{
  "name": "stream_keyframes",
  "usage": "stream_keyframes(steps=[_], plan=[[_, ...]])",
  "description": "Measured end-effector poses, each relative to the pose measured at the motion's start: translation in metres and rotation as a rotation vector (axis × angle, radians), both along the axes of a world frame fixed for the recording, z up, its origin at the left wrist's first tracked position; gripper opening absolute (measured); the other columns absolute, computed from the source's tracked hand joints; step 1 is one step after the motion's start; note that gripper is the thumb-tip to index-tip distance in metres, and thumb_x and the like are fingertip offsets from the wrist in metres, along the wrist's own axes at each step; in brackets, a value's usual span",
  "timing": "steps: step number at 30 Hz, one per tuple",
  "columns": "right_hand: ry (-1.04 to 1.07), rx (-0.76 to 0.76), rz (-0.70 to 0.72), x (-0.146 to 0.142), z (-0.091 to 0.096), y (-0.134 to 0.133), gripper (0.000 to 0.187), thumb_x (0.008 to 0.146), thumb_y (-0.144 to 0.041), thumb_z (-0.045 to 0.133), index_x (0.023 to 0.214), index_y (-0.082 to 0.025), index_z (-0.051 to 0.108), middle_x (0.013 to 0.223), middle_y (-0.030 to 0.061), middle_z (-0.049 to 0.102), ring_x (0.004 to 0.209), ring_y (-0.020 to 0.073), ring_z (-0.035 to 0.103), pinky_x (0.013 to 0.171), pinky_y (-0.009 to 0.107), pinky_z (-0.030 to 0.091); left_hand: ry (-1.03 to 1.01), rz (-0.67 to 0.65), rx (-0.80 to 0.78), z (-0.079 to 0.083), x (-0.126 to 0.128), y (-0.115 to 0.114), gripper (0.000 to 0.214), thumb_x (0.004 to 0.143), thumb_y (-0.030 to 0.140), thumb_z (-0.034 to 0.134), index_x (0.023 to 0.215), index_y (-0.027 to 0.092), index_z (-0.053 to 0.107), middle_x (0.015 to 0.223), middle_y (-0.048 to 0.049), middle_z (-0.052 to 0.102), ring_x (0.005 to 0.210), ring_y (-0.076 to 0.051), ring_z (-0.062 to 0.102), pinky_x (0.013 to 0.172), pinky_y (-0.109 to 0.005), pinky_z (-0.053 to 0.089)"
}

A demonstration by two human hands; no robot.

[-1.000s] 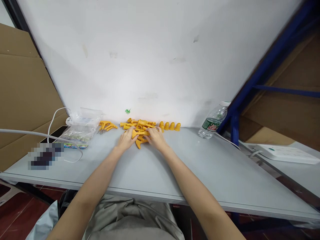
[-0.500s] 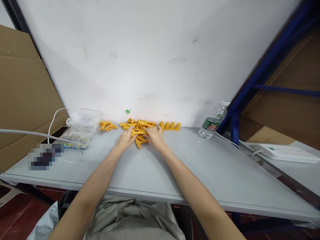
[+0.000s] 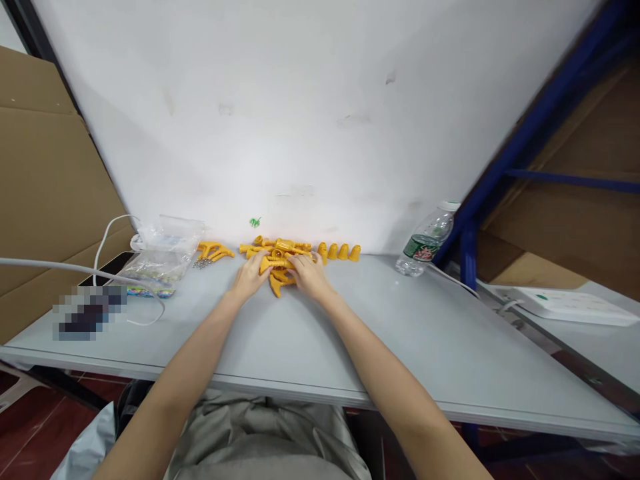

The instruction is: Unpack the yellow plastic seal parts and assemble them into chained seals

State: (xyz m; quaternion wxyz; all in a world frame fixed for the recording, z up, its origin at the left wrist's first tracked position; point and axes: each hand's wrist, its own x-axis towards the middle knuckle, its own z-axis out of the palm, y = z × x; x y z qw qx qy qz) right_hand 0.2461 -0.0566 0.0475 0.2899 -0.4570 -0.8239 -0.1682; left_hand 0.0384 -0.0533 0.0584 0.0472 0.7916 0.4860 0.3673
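Observation:
Between my two hands is a ridged yellow plastic piece [image 3: 274, 264], held level just above the table. My left hand [image 3: 249, 275] is closed on its left end, and my right hand [image 3: 310, 273] pinches its right end, which the fingers partly hide. Right below it lies a curved yellow plastic part [image 3: 278, 283]. Behind the hands a pile of yellow plastic tubes [image 3: 285, 245] rests by the wall. To the right of the pile, small yellow cups [image 3: 343, 251] stand in a row.
Branched yellow parts [image 3: 213, 251] and small metal screws [image 3: 203, 263] lie to the left, beside clear plastic bags [image 3: 165, 260]. A white cable [image 3: 65, 265] crosses the left side. On the right a water bottle [image 3: 425, 243] leans near a blue frame [image 3: 469, 253]; a power strip [image 3: 570, 305] lies beyond.
Both hands keep their hold on the yellow piece, whose left end has tipped or turned very slightly. The rest of the scene stays as it was.

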Motion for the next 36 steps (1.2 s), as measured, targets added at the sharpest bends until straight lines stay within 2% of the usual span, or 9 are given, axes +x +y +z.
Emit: stream_keyframes(steps=[7, 10, 12, 15, 19, 25, 30, 33, 36], plan=[[-0.020, 0.106, -0.114, -0.001, 0.005, -0.002, 0.024, 0.096, -0.014, 0.045, 0.108, -0.022, 0.064, 0.111, 0.0093, 0.070, 0.105, 0.0242, 0.059, 0.109, 0.048, 0.021, -0.088, 0.017, 0.013, -0.002, 0.002, 0.004, 0.037, 0.084, 0.020, 0.060, 0.121, 0.021, 0.056, 0.119, -0.0080, 0.067, 0.105, -0.022, 0.065, 0.089, -0.032, 0.051], [0.034, 0.158, -0.206, 0.008, 0.005, 0.001, 0.026, 0.094, -0.011, 0.044, 0.106, -0.021, 0.064, 0.112, 0.0102, 0.069, 0.105, 0.0242, 0.058, 0.108, 0.047, 0.023, -0.178, 0.072, 0.042, -0.006, -0.003, 0.010, 0.038, 0.080, 0.017, 0.061, 0.118, 0.022, 0.058, 0.105, -0.0051, 0.070, 0.091, -0.020, 0.066, 0.081, -0.030, 0.050], [0.120, 0.165, -0.290, 0.019, 0.004, 0.004, 0.024, 0.093, -0.013, 0.046, 0.108, -0.020, 0.064, 0.113, 0.0113, 0.068, 0.106, 0.0256, 0.057, 0.105, 0.048, 0.026, -0.245, 0.133, 0.042, -0.008, -0.009, 0.014, 0.035, 0.081, 0.020, 0.061, 0.116, 0.021, 0.059, 0.089, -0.0026, 0.069, 0.079, -0.018, 0.065, 0.074, -0.028, 0.048], [0.344, 0.142, -0.433, 0.042, 0.000, 0.009, 0.024, 0.091, -0.023, 0.051, 0.112, -0.019, 0.064, 0.118, 0.0143, 0.064, 0.111, 0.0289, 0.053, 0.100, 0.049, 0.032, -0.327, 0.221, 0.009, -0.010, -0.017, 0.018, 0.027, 0.086, 0.030, 0.058, 0.110, 0.019, 0.061, 0.066, 0.0023, 0.059, 0.062, -0.016, 0.058, 0.065, -0.026, 0.043], [0.625, -0.001, -0.652, 0.072, -0.012, 0.013, 0.031, 0.087, -0.033, 0.056, 0.113, -0.019, 0.065, 0.120, 0.0157, 0.059, 0.113, 0.0307, 0.051, 0.093, 0.046, 0.039, -0.425, 0.302, -0.026, -0.013, -0.025, 0.023, 0.025, 0.088, 0.036, 0.056, 0.102, 0.017, 0.066, 0.053, 0.0059, 0.045, 0.054, -0.014, 0.050, 0.059, -0.025, 0.035], [0.876, -0.214, -0.801, 0.096, -0.028, 0.019, 0.038, 0.083, -0.037, 0.054, 0.112, -0.015, 0.068, 0.097, 0.0110, 0.070, 0.098, 0.0293, 0.059, 0.087, 0.043, 0.042, -0.692, 0.350, -0.087, -0.020, -0.033, 0.038, 0.024, 0.082, 0.032, 0.062, 0.096, 0.013, 0.069, 0.054, 0.0057, 0.044, 0.056, -0.013, 0.049, 0.060, -0.025, 0.038], [0.849, -0.349, -0.823, 0.093, -0.029, 0.021, 0.034, 0.083, -0.029, 0.053, 0.111, -0.018, 0.070, 0.106, 0.0112, 0.073, 0.110, 0.0301, 0.059, 0.098, 0.048, 0.038, -0.957, 0.317, -0.257, -0.025, -0.037, 0.046, 0.026, 0.082, 0.020, 0.055, 0.104, 0.013, 0.066, 0.059, 0.0044, 0.051, 0.049, -0.009, 0.046, 0.051, -0.021, 0.037], [0.790, -0.382, -0.834, 0.091, -0.028, 0.021, 0.029, 0.084, -0.027, 0.051, 0.101, -0.018, 0.073, 0.117, 0.0133, 0.070, 0.118, 0.0313, 0.056, 0.100, 0.049, 0.038, -1.041, 0.274, -0.302, -0.027, -0.039, 0.047, 0.031, 0.083, 0.019, 0.052, 0.112, 0.016, 0.064, 0.074, -0.0011, 0.061, 0.048, -0.007, 0.046, 0.045, -0.020, 0.036], [0.722, -0.406, -0.800, 0.090, -0.027, 0.022, 0.027, 0.084, -0.026, 0.051, 0.097, -0.019, 0.073, 0.128, 0.0121, 0.065, 0.123, 0.0305, 0.054, 0.102, 0.048, 0.038, -1.072, 0.187, -0.307, -0.029, -0.039, 0.050, 0.043, 0.084, 0.018, 0.052, 0.127, 0.021, 0.057, 0.102, -0.0083, 0.066, 0.063, -0.010, 0.059, 0.049, -0.020, 0.043]])
